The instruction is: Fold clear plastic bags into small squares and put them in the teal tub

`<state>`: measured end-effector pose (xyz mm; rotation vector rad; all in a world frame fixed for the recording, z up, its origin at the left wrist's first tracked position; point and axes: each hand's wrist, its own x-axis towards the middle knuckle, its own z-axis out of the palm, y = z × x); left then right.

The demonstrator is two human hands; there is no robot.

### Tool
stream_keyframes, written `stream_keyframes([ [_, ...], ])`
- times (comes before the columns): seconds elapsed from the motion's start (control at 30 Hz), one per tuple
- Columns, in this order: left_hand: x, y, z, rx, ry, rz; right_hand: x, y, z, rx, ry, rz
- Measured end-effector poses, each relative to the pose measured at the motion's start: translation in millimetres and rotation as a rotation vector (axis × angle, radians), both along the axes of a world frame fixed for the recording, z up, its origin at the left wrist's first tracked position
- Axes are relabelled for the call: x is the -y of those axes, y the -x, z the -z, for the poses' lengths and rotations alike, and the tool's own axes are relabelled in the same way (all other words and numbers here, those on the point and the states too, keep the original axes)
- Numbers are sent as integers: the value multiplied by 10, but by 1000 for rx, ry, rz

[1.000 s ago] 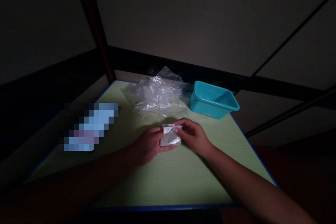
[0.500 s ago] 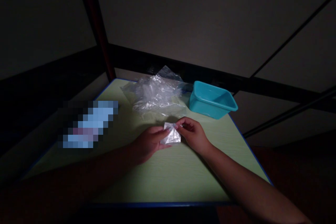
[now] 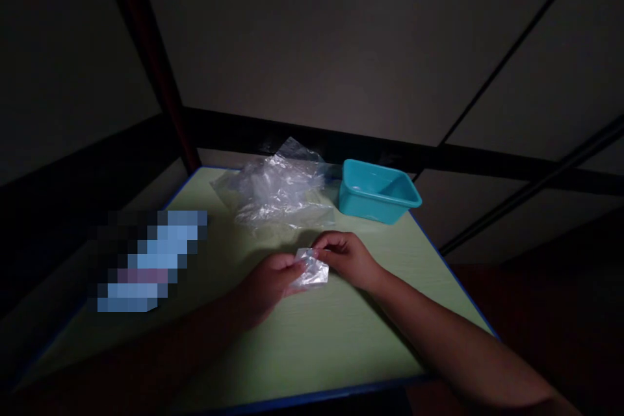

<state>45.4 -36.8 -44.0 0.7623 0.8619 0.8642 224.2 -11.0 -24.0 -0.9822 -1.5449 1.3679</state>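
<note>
Above the middle of the table, my left hand (image 3: pixel 273 283) pinches a small folded clear plastic bag (image 3: pixel 318 272), its thumb lying on top and its fingers underneath. My right hand (image 3: pixel 348 257) is closed at the upper edge of that bag, thumb and forefinger pressed together on it. The folded plastic is shiny and creased. Just beyond both hands lies a loose heap of clear plastic bags (image 3: pixel 280 188). A turquoise plastic basin (image 3: pixel 373 207) stands to the right of the heap.
The light green table (image 3: pixel 312 344) has a blue edge and stands in a corner against the walls (image 3: pixel 312 45). At its left side a pixelated bright blue object (image 3: pixel 166 244) cannot be made out. The surroundings are dark.
The whole view has shifted, so the table, basin and bags sit lower and more to the left. Both hands still hold the folded bag, with only slight finger movement.
</note>
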Motion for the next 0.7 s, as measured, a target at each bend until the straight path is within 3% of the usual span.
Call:
stream_keyframes([
  [0.3,-40,45,-79,-113,-38,-20,-82,72,-13,-92,29,53],
  [0.43,-65,88,-11,-197,-92,37,-139,12,-94,-27,70,-82],
  [0.57,-106,125,134,-283,-137,194,-217,-106,-201,98,76,-212],
  [0.7,-123,128,191,-314,-153,202,-296,-207,-305,225,48,-268],
])
